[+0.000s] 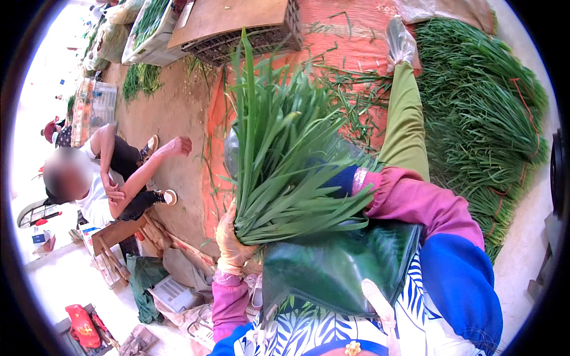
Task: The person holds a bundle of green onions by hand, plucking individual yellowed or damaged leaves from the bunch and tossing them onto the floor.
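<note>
A large bunch of garlic chives point(291, 160), with long flat green leaves, fans out above my lap. My left hand point(233, 240), in a pale yellowish glove, is closed around its lower left end. My right hand point(339, 180), in a dark blue glove, is among the leaves on the bunch's right side. Leaves cover its fingers, so its grip is hidden. Below the bunch, a dark green plastic apron point(338, 267) lies across my lap.
Tied chives point(475, 101) are heaped on the right. An orange-red sheet point(356, 18) with loose leaves covers the floor ahead. A board-topped crate point(237, 29) stands at the far side. On the left sits another person point(104, 202), with a wooden stool point(119, 234) nearby.
</note>
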The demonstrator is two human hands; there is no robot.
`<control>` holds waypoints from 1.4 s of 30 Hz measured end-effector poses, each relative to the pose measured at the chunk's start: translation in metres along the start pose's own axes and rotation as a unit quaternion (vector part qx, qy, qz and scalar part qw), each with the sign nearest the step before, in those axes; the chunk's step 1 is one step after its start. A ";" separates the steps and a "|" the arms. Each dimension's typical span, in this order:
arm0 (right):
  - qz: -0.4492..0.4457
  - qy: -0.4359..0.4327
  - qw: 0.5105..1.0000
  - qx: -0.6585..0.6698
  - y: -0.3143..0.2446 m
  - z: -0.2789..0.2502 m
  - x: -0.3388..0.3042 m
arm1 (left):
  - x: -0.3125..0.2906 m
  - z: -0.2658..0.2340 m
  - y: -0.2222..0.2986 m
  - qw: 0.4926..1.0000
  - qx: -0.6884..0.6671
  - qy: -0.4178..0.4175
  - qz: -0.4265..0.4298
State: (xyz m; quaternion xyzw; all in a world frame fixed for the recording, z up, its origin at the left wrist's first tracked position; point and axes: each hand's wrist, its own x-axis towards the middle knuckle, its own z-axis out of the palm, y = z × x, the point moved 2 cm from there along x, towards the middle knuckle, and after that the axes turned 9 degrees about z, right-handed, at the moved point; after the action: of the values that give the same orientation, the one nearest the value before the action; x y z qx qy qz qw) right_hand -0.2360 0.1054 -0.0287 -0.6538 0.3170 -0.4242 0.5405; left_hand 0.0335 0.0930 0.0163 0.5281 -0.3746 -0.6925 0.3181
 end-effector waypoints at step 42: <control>-0.013 0.447 0.875 -0.188 -0.122 -0.091 -0.043 | -0.002 0.084 0.103 0.809 0.309 -0.051 0.497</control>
State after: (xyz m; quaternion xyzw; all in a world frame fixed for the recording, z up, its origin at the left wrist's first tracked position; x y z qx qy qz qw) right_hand -0.3423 0.1291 0.0868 -0.4883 0.5900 -0.6102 0.2025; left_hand -0.0430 0.0565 0.1190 0.3043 -0.7959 -0.3130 0.4194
